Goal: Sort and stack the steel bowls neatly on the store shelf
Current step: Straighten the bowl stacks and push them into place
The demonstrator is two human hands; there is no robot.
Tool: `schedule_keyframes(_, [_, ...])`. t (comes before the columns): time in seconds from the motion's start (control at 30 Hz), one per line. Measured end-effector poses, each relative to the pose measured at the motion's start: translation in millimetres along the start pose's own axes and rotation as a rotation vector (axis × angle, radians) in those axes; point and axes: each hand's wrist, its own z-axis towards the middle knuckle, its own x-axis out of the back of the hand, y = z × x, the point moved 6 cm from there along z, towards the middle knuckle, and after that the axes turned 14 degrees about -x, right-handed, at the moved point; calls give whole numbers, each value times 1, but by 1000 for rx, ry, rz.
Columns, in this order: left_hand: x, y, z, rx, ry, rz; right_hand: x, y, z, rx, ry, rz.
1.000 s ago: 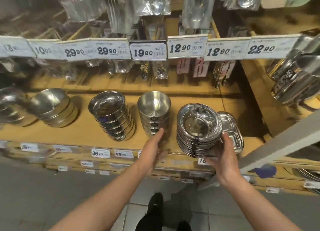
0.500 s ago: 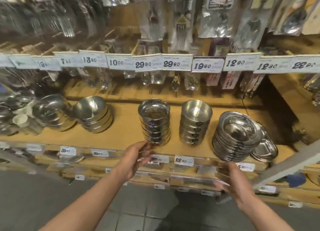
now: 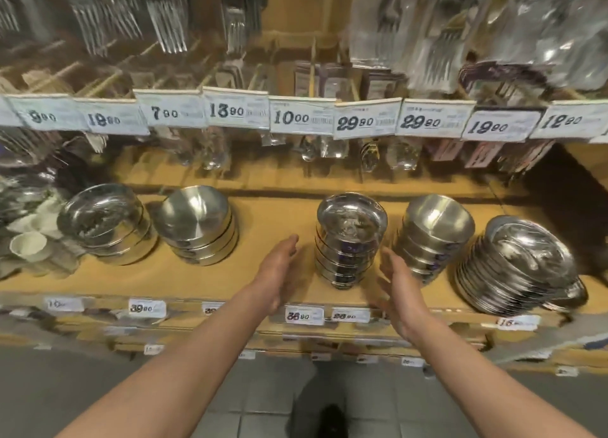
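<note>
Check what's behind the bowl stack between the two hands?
Behind the bowl stack lies bare tan shelf, then a raised back ledge with clear packets hanging under the price tags. The shelf patch directly behind the stack is covered. Left hand and right hand flank it.

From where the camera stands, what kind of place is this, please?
Most likely a shop's kitchenware aisle. Printed price tags line the shelf edge, packaged forks hang above, and identical steel bowls stand in stacks on the wooden shelf. Both open hands, left and right, flank one stack.
</note>
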Motion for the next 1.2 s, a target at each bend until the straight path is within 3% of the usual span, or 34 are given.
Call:
schedule_keyframes(0.13, [-34,-15,17,44,-180,-86,-9,2,17,21,3,12])
schedule_keyframes(0.7, [-26,-19,52,-17,-143,-53,-27,0,54,112,-70,-52])
schedule_keyframes(1.2, [52,8,103,-38,-91,-27,-118,-19,77,180,-155,-145])
